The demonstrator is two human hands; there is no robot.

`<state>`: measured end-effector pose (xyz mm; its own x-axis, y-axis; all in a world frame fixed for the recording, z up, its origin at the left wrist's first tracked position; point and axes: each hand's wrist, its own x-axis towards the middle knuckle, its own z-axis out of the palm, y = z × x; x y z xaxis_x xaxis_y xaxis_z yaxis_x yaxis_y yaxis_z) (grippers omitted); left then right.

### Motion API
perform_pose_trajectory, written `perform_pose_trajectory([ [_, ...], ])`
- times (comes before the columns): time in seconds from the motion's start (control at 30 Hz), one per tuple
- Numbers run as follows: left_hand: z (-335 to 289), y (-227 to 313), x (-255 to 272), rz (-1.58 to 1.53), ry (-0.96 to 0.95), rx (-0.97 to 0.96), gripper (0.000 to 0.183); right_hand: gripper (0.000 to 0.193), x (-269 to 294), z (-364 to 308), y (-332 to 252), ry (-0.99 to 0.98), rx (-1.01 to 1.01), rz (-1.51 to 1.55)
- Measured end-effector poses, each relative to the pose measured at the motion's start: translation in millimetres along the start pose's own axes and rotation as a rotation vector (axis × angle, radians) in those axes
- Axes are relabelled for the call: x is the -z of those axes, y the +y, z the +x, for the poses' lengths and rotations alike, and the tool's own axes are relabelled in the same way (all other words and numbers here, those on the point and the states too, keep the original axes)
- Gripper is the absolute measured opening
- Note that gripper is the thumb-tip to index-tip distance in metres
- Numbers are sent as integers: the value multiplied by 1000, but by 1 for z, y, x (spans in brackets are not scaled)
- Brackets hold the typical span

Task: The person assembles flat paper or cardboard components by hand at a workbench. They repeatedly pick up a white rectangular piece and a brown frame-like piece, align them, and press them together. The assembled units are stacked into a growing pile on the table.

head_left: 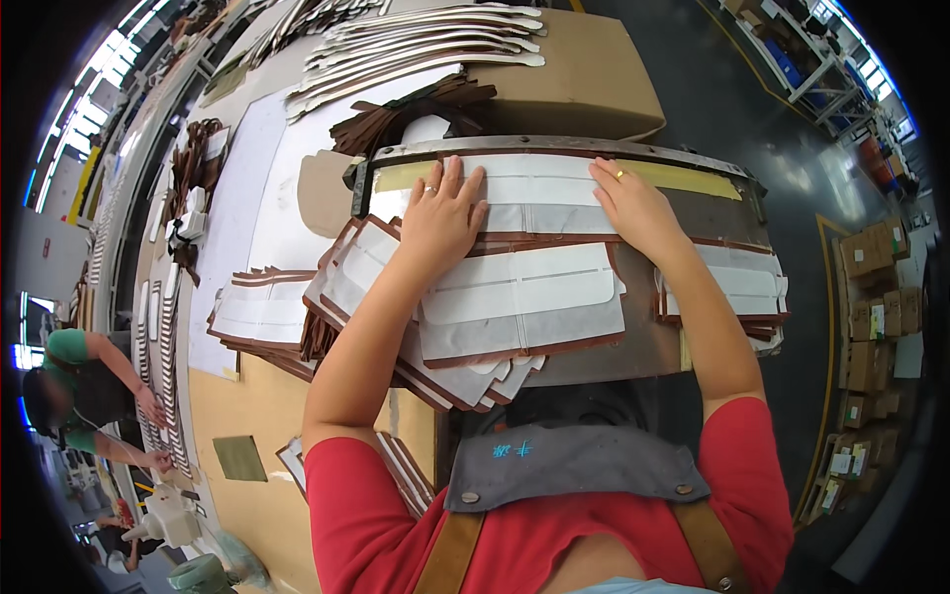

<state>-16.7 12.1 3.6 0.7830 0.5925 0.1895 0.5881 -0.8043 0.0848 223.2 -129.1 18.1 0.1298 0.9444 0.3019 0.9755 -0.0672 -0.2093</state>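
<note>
My left hand [442,218] lies with fingers spread on the left part of a white panel with brown edges [539,183]. On its right end rests my right hand [638,208], fingers stretched out and wearing a ring. The panel's far edge lies along a metal bar [564,145] at the back of a flat metal worktop with a yellow strip [693,180]. Just nearer me, a similar panel [520,297] tops a fanned stack of white and brown panels [455,381]. Another small pile of panels [727,282] sits below my right forearm.
Left of the worktop stands another panel stack [262,312]. Brown strips [416,111], long pale strips [426,45] and a cardboard box [574,74] lie beyond. A co-worker [84,391] handles striped pieces at far left. Cartons [871,317] line the right side.
</note>
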Motion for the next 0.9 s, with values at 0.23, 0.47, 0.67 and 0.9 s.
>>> perform_pose_trajectory([
  [0.23, 7, 9, -3, 3, 37, 32, 44, 33, -7, -1, 6, 52, 20, -72],
  [0.47, 5, 12, -1, -39, 195, -3, 41, 30, -3, -7, -1, 49, 12, -26],
  [0.67, 6, 14, 0, -10, 176, -34, 37, 30, -2, -10, -5, 77, 38, -118],
  [0.9, 2, 13, 2, -8, 176, -40, 37, 32, -2, -9, -10, 48, 42, -134],
])
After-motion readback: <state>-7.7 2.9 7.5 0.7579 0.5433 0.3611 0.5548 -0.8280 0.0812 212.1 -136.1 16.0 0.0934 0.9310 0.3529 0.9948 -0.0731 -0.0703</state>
